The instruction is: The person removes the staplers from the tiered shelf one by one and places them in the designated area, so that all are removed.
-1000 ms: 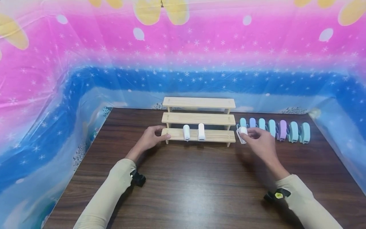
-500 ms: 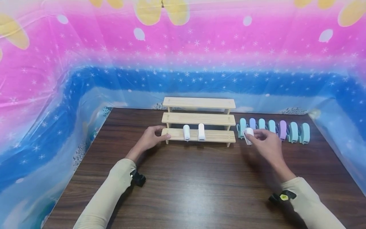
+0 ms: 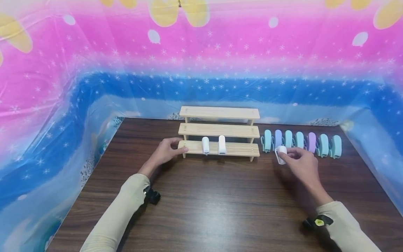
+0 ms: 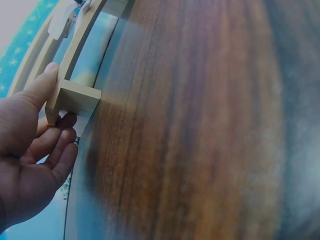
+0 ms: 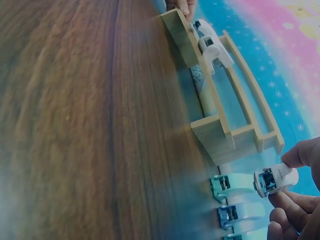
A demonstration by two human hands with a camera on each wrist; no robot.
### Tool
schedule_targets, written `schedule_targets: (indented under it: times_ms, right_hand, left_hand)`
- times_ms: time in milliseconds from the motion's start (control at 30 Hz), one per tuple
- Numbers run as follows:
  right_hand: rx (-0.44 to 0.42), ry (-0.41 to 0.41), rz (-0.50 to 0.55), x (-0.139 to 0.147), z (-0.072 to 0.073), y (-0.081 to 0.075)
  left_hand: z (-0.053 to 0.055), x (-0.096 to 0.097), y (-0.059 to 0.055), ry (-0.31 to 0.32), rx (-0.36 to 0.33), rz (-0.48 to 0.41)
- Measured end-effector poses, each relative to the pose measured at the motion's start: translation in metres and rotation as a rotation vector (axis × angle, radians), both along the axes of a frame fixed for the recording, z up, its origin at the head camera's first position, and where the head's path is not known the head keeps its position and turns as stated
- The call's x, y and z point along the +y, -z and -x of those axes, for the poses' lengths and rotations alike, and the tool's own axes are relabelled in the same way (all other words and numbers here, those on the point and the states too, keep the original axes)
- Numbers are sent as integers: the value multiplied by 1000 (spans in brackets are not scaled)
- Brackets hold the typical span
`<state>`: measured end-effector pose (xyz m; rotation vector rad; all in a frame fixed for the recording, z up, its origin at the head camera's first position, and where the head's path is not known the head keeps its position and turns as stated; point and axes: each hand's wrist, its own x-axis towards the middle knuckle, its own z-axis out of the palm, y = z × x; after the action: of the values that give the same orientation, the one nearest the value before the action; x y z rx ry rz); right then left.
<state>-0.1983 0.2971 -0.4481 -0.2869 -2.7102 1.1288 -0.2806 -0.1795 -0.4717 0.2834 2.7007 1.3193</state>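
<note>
My left hand grips the left end of the lowest step of a three-step wooden display stand. In the left wrist view, its thumb lies on the board while curled fingers reach underneath. My right hand pinches a small white stapler between thumb and fingers, in front of a row of coloured staplers. Its metal mechanism shows in the right wrist view, where the white stapler is tilted. Two more white staplers, a left one and a right one, stand on the lowest step.
Right of the stand, several staplers line up on the dark wooden table: teal ones, a blue-violet one and a purple one. A patterned cloth hangs behind and beside the table.
My right hand has carried the white stapler to the right and slightly nearer, away from the stand's right end. The left hand keeps its place on the stand.
</note>
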Motion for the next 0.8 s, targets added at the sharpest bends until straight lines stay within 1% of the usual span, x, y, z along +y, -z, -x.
schedule_targets:
  times_ms: [200,500,800]
  right_hand:
    - [-25,12,-13,6,-2,4]
    - [-32,19,-72,12,-6,14]
    - [-109,10,-82,18,-8,20]
  left_hand:
    - [0,-1,0,2,5,5]
    - [1,0,1,3,7,-7]
    - [1,0,2,5,5,-8]
